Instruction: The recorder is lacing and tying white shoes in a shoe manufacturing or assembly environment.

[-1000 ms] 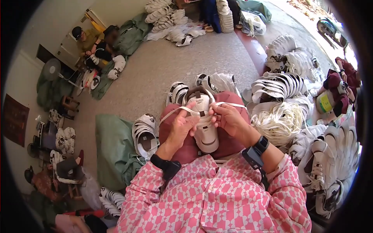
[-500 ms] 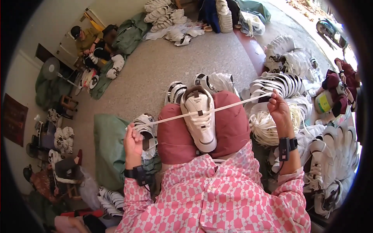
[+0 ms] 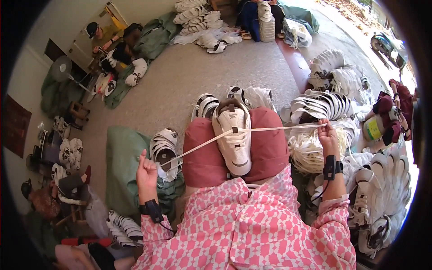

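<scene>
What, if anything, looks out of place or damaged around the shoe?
Nothing looks plainly damaged or spilled. The shoe sits between the legs, its lace pulled taut between the left hand and the right hand. Only the loose laces heaped right of the legs look untidy, lying tangled.

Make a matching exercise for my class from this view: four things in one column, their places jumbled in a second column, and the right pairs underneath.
Things
1. white shoe
2. white lace
3. fan
4. motorbike

Places
A. in the upper right of the picture
B. between the person's knees
C. in the upper left of the picture
D. stretched from the left hand to the right hand

Right pairs: 1-B, 2-D, 3-C, 4-A
</scene>
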Demonstrator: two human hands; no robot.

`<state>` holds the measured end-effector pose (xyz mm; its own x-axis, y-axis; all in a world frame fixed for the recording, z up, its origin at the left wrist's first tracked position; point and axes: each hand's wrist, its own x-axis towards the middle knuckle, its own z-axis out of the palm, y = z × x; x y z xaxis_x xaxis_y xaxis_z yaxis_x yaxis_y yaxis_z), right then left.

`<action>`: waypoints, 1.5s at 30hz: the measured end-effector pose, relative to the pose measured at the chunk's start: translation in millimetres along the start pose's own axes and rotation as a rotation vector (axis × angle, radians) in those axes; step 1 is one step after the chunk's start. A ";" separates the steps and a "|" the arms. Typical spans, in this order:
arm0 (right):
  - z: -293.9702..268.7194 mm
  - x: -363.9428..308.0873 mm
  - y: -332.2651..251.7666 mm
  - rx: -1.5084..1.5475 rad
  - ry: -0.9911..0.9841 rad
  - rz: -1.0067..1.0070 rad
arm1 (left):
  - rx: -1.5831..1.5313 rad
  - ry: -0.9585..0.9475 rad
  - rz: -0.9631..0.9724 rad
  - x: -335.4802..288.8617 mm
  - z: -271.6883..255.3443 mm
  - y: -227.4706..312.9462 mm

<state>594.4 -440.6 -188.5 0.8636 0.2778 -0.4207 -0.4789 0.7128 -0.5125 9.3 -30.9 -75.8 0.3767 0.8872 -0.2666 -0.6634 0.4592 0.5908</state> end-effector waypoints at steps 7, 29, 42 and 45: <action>42.7 -10.2 -6.6 -0.160 -0.178 0.024 | 0.599 -0.148 0.115 -1.4 76.1 -30.2; 195.3 -164.0 128.0 -1.603 -1.222 -0.761 | 1.662 -0.623 0.491 -3.8 147.8 -137.8; 216.8 -162.1 128.0 -1.681 -1.150 -0.137 | 1.508 -0.718 0.529 6.3 150.4 -143.3; 220.6 -162.7 118.5 -1.570 -1.229 0.001 | 1.551 -0.767 0.594 12.7 149.4 -144.1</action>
<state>431.9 -259.3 -15.6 0.1611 0.9788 -0.1265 0.4177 -0.1837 -0.8898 206.3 -92.6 -50.5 0.8172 0.4786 0.3211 0.1564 -0.7204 0.6756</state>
